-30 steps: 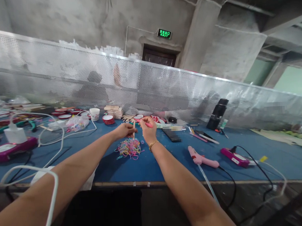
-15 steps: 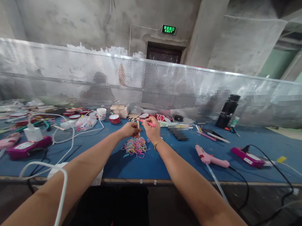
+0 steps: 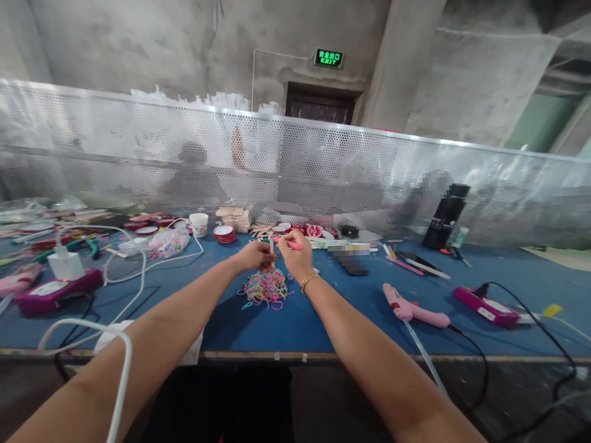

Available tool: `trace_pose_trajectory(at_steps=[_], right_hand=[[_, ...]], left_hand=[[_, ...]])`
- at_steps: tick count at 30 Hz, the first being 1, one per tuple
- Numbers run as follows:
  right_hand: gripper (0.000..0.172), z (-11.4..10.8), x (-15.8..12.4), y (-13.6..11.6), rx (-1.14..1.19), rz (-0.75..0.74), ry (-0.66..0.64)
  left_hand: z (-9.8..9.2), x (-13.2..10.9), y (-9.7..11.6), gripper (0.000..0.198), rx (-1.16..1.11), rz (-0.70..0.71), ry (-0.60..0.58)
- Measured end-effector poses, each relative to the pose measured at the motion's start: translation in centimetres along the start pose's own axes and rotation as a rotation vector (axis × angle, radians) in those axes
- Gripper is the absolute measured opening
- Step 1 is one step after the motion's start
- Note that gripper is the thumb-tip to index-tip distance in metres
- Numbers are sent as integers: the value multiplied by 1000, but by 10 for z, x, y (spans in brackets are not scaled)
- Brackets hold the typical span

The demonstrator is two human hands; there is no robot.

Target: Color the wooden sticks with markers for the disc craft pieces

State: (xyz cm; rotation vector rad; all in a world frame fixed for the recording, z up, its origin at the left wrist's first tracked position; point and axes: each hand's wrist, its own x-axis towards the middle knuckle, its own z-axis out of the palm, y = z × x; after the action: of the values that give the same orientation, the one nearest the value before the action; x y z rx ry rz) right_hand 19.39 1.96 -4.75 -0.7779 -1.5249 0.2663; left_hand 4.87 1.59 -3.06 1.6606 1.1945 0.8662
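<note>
Currently, from my end of the head feed, I am seeing the left hand (image 3: pixel 256 256) pinching a slim pale stick (image 3: pixel 272 247) roughly upright while the right hand (image 3: pixel 298 253) is gripping a pink pen (image 3: pixel 294 246), its tip pointing towards the stick, though I cannot tell whether they are touching. Between the two hands, the stick is showing just beyond a tangled pile of coloured loops (image 3: pixel 266 289) on the blue table (image 3: pixel 290 329). Off to the right, a pink glue gun (image 3: pixel 420 314) is lying near a purple box (image 3: pixel 485 308).
</note>
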Motion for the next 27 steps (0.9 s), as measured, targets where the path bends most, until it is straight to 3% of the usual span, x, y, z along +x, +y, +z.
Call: trace_pose_trajectory(at_steps=[27], right_hand=[[12,-2,2,0,-19,16,20]], left_hand=[[-1,3,0,34,-19,-11,-1]])
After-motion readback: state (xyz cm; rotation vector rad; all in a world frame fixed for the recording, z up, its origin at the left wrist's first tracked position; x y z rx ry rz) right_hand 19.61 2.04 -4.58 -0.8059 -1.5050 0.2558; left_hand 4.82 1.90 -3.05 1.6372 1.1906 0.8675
